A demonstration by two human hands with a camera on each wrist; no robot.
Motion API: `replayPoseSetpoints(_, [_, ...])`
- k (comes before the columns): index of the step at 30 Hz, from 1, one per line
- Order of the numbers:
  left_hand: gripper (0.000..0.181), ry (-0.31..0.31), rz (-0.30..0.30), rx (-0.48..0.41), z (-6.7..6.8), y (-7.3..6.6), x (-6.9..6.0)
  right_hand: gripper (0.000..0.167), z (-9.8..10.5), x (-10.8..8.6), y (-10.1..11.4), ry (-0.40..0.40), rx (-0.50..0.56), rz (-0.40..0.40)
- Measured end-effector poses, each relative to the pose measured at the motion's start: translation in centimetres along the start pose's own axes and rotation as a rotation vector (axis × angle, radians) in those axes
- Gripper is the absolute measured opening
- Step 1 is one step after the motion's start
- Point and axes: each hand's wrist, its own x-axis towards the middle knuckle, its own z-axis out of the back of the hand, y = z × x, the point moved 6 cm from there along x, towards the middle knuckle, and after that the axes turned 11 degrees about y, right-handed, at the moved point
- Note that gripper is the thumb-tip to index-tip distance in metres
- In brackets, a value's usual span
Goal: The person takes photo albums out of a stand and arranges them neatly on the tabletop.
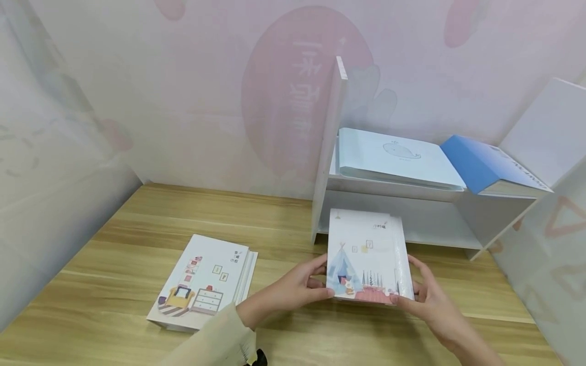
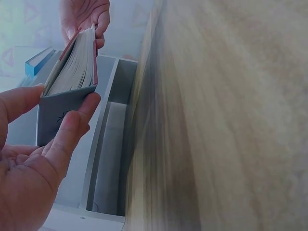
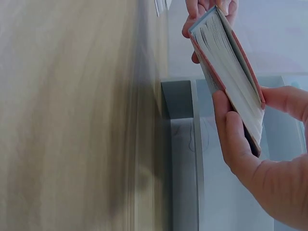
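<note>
Left hand (image 1: 304, 285) and right hand (image 1: 430, 300) had fingers clamped on a white rectangular tent-printed book (image 1: 373, 262). White angular shelf (image 1: 430, 221) stood beyond.

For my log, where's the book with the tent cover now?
In the head view, right of centre, the tent-cover book is held between the left hand and right hand, in front of the white shelf.

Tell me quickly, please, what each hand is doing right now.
Left hand: holding the tent-cover book by its left side, thumb against fingers.
Right hand: holding the same book by its right side.
</note>
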Motion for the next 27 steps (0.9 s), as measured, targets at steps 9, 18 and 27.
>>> replayPoseSetpoints(9, [0.077, -0.005, 0.014, 0.036, -0.1, 0.2, -1.2, 0.102, -1.3, -0.2, -0.3, 0.02, 0.017, -0.022])
replayPoseSetpoints(18, [0.076, 0.019, 0.023, 0.06, -0.4, 0.2, -2.7, 0.1, -2.4, -0.2, -0.6, 0.102, 0.032, -0.008])
replayPoseSetpoints(27, [0.075, 0.019, 0.042, 0.077, -0.4, 0.3, -4.0, 0.098, -3.6, -0.3, -0.7, 0.181, 0.058, 0.012])
